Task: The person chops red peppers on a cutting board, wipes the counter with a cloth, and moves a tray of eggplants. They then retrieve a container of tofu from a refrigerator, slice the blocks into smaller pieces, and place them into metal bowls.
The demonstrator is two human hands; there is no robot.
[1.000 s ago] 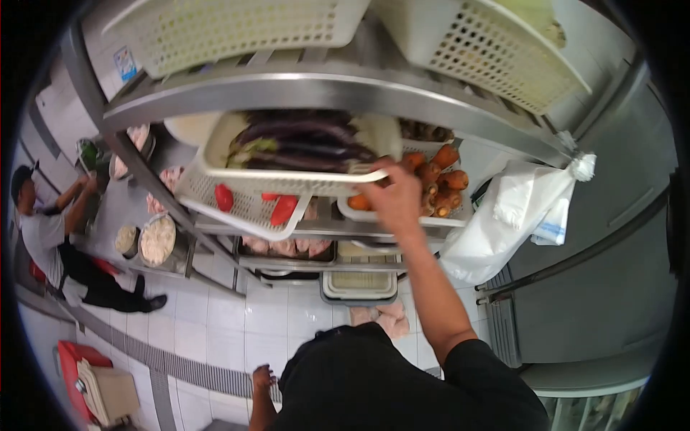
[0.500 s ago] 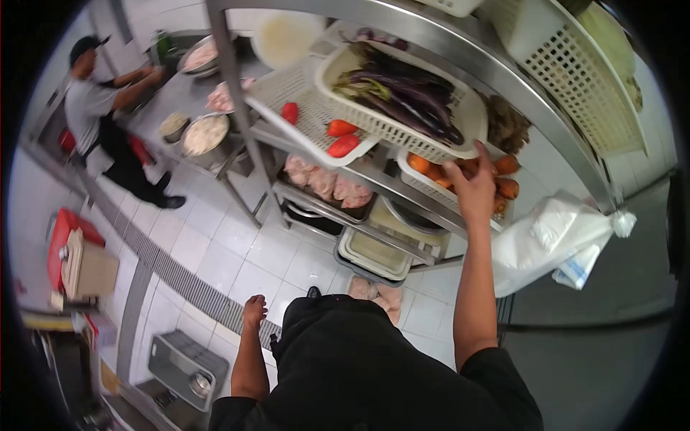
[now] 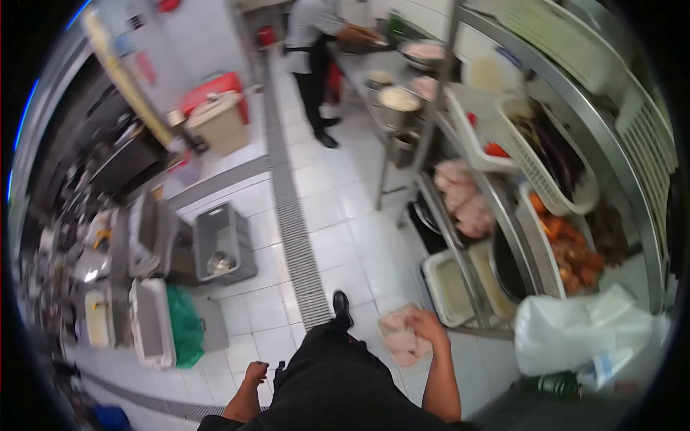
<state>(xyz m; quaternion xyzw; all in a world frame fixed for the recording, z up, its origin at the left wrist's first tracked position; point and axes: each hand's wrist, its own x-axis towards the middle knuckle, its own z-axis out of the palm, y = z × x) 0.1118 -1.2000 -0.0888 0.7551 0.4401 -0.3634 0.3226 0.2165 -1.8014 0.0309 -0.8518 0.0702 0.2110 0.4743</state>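
My right hand [image 3: 427, 325] hangs low on the right with fingers loosely bent and apart, nothing in its grip. In this view it overlaps pale pink pieces of raw meat [image 3: 404, 346] low down beside the shelf. On the left, my left hand [image 3: 256, 371] is beside my body, empty, its fingers slightly curled with one standing out. To the right, a cream basket of eggplants [image 3: 553, 147] sits on the metal shelf rack [image 3: 514, 233], above a white basket holding orange-red vegetables [image 3: 571, 244]. A white plastic bag [image 3: 560, 334] is below them.
A grey crate [image 3: 228, 248] with a metal bowl stands on the tiled floor, left of a drain grate [image 3: 298, 244]. Farther left is a bin with a green liner [image 3: 185, 327]. A co-worker [image 3: 313, 54] stands at the far metal counter, near a pot [image 3: 399, 108].
My right hand has left the basket of eggplants and come down toward my side. The view has swung left, so the rack sits farther right and more bins show.
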